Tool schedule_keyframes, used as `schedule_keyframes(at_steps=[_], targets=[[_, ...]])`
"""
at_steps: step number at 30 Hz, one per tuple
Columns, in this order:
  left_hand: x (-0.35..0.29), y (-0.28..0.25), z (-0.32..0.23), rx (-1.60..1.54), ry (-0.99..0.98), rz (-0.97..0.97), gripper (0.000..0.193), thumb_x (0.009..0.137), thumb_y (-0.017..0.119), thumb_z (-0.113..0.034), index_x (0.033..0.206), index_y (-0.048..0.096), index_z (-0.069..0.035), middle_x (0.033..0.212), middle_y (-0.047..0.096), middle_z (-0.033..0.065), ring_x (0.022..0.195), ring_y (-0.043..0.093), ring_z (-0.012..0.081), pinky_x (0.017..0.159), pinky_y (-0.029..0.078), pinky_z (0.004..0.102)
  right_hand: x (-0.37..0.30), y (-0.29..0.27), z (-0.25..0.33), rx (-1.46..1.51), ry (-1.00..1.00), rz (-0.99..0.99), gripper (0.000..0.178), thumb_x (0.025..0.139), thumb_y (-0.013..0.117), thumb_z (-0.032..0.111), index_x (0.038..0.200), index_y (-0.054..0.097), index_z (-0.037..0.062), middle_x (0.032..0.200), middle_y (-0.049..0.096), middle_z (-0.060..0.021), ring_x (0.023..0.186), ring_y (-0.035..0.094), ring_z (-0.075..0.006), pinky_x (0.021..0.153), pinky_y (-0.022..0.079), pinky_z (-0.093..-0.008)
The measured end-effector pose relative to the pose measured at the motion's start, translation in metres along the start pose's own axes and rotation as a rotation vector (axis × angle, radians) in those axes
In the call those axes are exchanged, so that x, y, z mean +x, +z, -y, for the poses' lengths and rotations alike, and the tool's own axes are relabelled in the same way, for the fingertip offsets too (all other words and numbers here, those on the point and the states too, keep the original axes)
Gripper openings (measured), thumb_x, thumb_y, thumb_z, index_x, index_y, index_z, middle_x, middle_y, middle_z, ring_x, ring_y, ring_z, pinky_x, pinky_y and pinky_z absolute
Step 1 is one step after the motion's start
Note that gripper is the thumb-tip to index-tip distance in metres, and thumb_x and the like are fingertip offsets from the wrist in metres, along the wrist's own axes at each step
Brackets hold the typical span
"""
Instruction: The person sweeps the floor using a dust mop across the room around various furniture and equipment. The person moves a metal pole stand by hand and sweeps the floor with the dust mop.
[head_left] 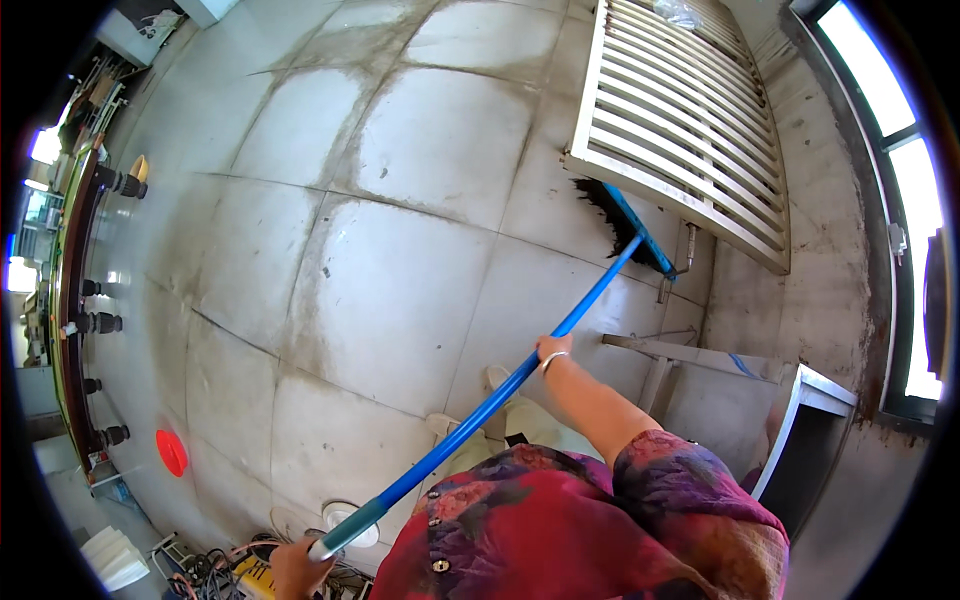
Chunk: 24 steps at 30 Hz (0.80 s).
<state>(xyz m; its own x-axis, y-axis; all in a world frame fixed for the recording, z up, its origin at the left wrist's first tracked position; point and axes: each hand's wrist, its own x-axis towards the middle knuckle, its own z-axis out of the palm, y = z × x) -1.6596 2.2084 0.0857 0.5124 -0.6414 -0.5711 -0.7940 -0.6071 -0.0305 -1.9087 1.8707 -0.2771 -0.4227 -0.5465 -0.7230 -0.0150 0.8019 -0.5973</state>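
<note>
A push broom (458,433) with a long blue handle runs slantwise across the view from lower left to upper right. Its wide blue head with dark bristles (612,222) rests on the tiled floor, partly beneath the edge of a white slatted frame (680,150). My left hand (300,568) is closed around the handle's end at the lower edge. Farther up the handle, my right hand (553,346) grips it, with a pale bangle on the wrist.
Windows (915,190) line the right wall. A metal stand (800,400) is at my right. On the far left stands a long table with dark turned legs (105,322), near a red round object (172,453). Tangled cables (215,575) lie at the lower left.
</note>
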Motion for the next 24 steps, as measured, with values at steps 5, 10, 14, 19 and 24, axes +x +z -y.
schedule_keyframes(at_steps=[5,10,14,19,24], targets=[[0.023,-0.062,-0.097,0.146,0.197,0.125,0.026,0.052,0.065,-0.030,0.066,0.055,-0.010,0.051,0.051,0.0100,0.050,0.051,0.0287,0.048,0.038,0.0378,0.033,-0.013,-0.007,-0.013,0.261,-0.067,0.009,0.069,0.045,0.010,0.077,0.040,0.0081,0.061,0.046,-0.0086,0.044,0.045,-0.0213,0.041,0.037,-0.0353],[0.001,-0.085,-0.063,0.139,0.053,-0.017,0.025,0.052,0.065,-0.029,0.065,0.054,-0.010,0.052,0.051,0.0093,0.051,0.051,0.0286,0.047,0.038,0.0372,-0.028,0.012,0.000,-1.062,-0.139,0.281,0.016,0.070,0.050,0.019,0.083,0.049,0.0111,0.079,0.051,-0.0056,0.067,0.048,-0.0222,0.055,0.039,-0.0397],[-0.020,-0.119,-0.041,0.087,-0.048,-0.079,0.024,0.052,0.064,-0.026,0.069,0.056,-0.010,0.056,0.053,0.0108,0.056,0.053,0.0287,0.054,0.041,0.0365,-0.082,0.061,-0.007,-2.136,-0.650,0.696,0.026,0.068,0.056,0.023,0.092,0.058,0.0141,0.094,0.056,-0.0023,0.088,0.052,-0.0223,0.067,0.041,-0.0417],[-0.077,-0.140,0.001,0.244,-0.315,-0.004,0.034,0.056,0.064,-0.029,0.082,0.056,-0.009,0.067,0.054,0.0134,0.061,0.051,0.0316,0.054,0.040,0.0390,-0.175,0.105,-0.025,-2.220,-0.859,0.715,0.015,0.069,0.053,0.027,0.082,0.059,0.0205,0.083,0.057,0.0015,0.077,0.053,-0.0159,0.057,0.040,-0.0343],[-0.142,-0.153,0.014,0.309,-0.574,0.031,0.033,0.057,0.064,-0.023,0.087,0.055,-0.013,0.074,0.055,0.0123,0.067,0.051,0.0306,0.059,0.040,0.0391,-0.243,0.155,-0.083,-2.744,-1.400,1.253,0.033,0.054,0.064,0.037,0.079,0.059,0.0158,0.080,0.057,-0.0025,0.068,0.053,-0.0182,0.056,0.042,-0.0357]])
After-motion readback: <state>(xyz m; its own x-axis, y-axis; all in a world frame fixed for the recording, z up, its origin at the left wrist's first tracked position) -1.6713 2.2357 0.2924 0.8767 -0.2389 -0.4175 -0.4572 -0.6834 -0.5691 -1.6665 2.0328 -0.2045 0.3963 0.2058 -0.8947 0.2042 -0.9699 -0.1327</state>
